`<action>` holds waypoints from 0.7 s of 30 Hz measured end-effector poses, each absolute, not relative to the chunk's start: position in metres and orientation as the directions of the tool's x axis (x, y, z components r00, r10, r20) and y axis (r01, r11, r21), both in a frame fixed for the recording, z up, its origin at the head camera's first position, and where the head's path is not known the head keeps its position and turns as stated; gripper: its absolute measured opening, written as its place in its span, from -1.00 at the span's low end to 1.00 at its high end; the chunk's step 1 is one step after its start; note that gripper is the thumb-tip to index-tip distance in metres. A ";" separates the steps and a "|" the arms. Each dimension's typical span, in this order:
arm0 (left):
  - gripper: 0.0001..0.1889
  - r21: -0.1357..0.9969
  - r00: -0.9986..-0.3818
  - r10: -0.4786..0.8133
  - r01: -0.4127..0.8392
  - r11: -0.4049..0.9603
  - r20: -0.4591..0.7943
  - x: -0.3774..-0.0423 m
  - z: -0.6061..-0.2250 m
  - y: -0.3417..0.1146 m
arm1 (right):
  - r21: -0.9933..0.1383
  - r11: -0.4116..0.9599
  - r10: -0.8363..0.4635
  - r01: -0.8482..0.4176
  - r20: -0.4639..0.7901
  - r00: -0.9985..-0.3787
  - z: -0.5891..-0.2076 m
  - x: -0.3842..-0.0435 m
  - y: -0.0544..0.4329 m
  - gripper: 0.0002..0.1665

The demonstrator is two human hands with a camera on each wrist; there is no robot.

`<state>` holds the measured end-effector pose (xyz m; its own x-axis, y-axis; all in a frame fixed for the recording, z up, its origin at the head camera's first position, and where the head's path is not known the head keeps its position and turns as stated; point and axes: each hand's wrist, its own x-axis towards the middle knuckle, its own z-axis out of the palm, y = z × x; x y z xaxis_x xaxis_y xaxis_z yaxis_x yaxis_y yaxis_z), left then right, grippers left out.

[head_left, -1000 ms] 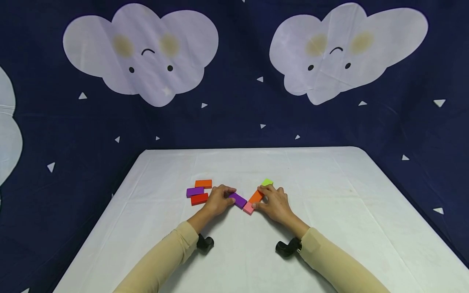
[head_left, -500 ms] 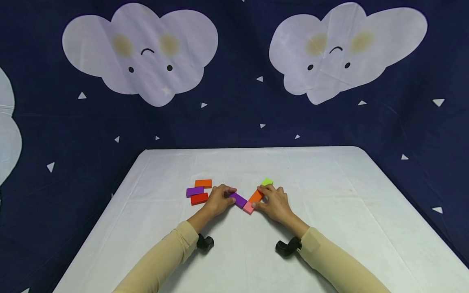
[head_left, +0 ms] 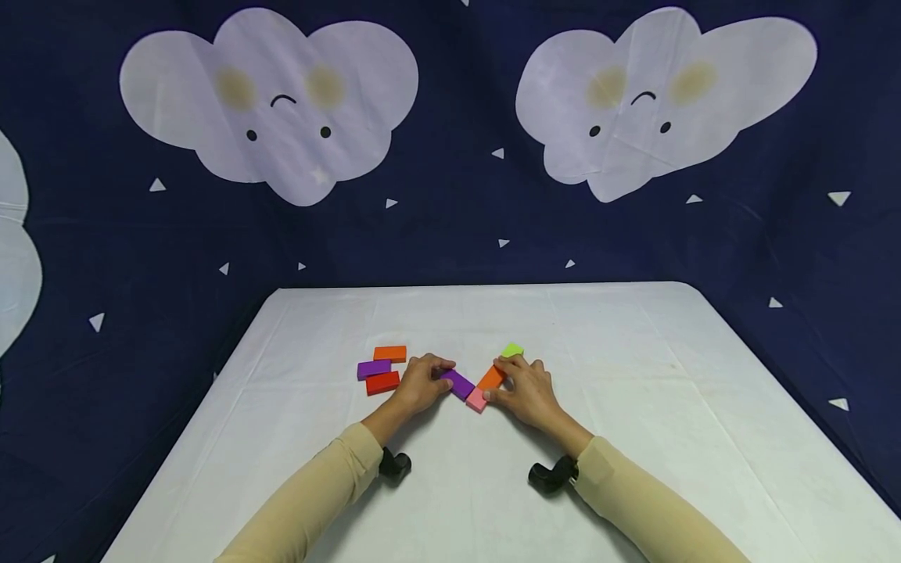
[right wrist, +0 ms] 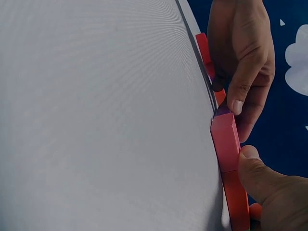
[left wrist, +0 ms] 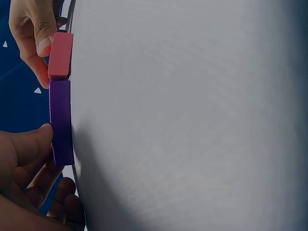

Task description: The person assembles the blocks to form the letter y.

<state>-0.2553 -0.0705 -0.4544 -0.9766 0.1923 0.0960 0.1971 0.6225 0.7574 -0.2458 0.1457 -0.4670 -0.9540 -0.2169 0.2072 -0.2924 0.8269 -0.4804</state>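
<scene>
In the head view my left hand (head_left: 422,381) pinches a purple block (head_left: 459,385) between thumb and fingers. The block's end meets a pink block (head_left: 476,399) at an angle. From that pink block an orange block (head_left: 490,379) and a lime-green block (head_left: 514,349) run up to the right in a row. My right hand (head_left: 528,391) holds this row, its thumb at the pink block and its fingers near the orange one's far end. Seen from the left wrist, the purple block (left wrist: 61,122) and pink block (left wrist: 60,55) touch end to end. Fingers partly hide the green block.
Left of my left hand lie an orange block (head_left: 390,353), a purple block (head_left: 374,368) and a red block (head_left: 383,382), close together. All rest on a white-covered table (head_left: 450,500). A dark blue cloth (head_left: 464,234) with clouds hangs behind.
</scene>
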 end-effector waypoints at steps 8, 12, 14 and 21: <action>-0.66 0.772 -0.978 0.177 0.195 0.605 0.109 -0.253 -0.450 -0.073 | -0.477 0.828 -0.219 -0.295 0.210 -0.953 -0.468 -0.246 0.146 -0.22; -0.65 0.804 -0.982 0.151 0.180 0.567 0.114 -0.249 -0.441 -0.079 | -0.476 0.828 -0.220 -0.298 0.214 -0.952 -0.468 -0.246 0.145 -0.22; -0.64 0.814 -0.982 0.138 0.185 0.550 0.130 -0.246 -0.436 -0.085 | -0.475 0.827 -0.221 -0.301 0.217 -0.951 -0.468 -0.246 0.145 -0.21; -0.63 0.846 -0.988 0.067 0.156 0.510 0.142 -0.235 -0.430 -0.112 | -0.475 0.826 -0.222 -0.305 0.224 -0.949 -0.470 -0.247 0.145 -0.22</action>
